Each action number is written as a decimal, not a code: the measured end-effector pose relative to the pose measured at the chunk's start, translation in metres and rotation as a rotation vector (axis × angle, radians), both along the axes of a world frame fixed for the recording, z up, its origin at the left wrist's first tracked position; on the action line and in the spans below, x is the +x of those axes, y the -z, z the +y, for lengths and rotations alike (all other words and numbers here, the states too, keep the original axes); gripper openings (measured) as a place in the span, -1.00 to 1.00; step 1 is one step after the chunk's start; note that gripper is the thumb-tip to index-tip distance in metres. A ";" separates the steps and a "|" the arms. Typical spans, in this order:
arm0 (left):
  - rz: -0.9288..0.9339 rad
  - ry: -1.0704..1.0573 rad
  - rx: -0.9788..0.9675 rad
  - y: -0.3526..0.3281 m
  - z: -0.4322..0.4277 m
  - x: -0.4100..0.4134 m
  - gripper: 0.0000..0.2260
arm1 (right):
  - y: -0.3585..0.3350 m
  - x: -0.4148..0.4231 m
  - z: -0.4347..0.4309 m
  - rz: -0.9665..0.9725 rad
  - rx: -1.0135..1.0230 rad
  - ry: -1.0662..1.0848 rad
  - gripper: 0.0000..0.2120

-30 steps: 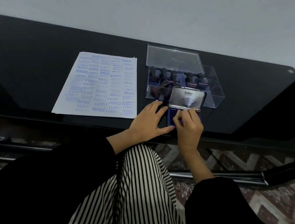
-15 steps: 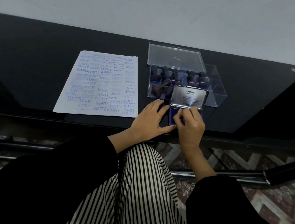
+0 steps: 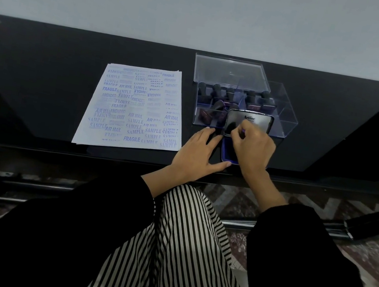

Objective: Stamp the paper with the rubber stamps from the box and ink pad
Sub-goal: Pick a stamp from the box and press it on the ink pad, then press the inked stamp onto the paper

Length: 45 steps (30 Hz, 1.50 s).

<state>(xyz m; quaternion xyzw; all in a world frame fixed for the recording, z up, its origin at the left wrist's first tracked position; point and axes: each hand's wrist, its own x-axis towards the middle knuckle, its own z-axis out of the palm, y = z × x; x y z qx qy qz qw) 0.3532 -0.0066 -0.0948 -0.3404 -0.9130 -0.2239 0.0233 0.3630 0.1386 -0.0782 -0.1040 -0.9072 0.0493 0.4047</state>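
Setting: glossy black glass table (image 3: 42,82) against a pale wall is carrying everything.
Paper: white sheet crowded with blue stamp prints (image 3: 136,108) is lying left of my hands.
Box: clear plastic compartment box (image 3: 286,120) of dark-handled rubber stamps (image 3: 218,91) is sitting just behind the pad.
Ink pad: blue pad in a metal tin (image 3: 226,150) is lying open, its silver hinged lid (image 3: 249,122) standing up.
Left hand (image 3: 198,152): I am resting it flat, fingers spread, bracing the tin's left edge.
Right hand (image 3: 252,149): I am hovering over the pad, fingertips pinched together; on what, I cannot tell.
Key relation: the stamps are lying straight beyond the lid, nearer my right hand.
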 end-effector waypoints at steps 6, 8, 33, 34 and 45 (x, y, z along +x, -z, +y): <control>0.004 -0.003 0.001 0.000 0.000 0.000 -0.34 | 0.009 0.019 -0.005 0.088 0.122 0.044 -0.77; 0.005 -0.003 -0.005 0.000 0.001 0.000 -0.34 | 0.012 0.025 -0.008 0.101 0.131 0.051 -0.79; 0.021 0.000 0.005 0.001 0.001 0.000 -0.35 | 0.012 0.035 -0.016 0.116 -0.003 -0.028 -0.79; 0.018 0.004 0.006 0.000 0.001 0.001 -0.34 | 0.009 0.034 -0.016 0.093 -0.001 -0.021 -0.79; 0.058 0.081 0.128 -0.049 -0.084 -0.030 -0.59 | -0.054 0.014 -0.060 0.127 -0.287 -0.082 -0.71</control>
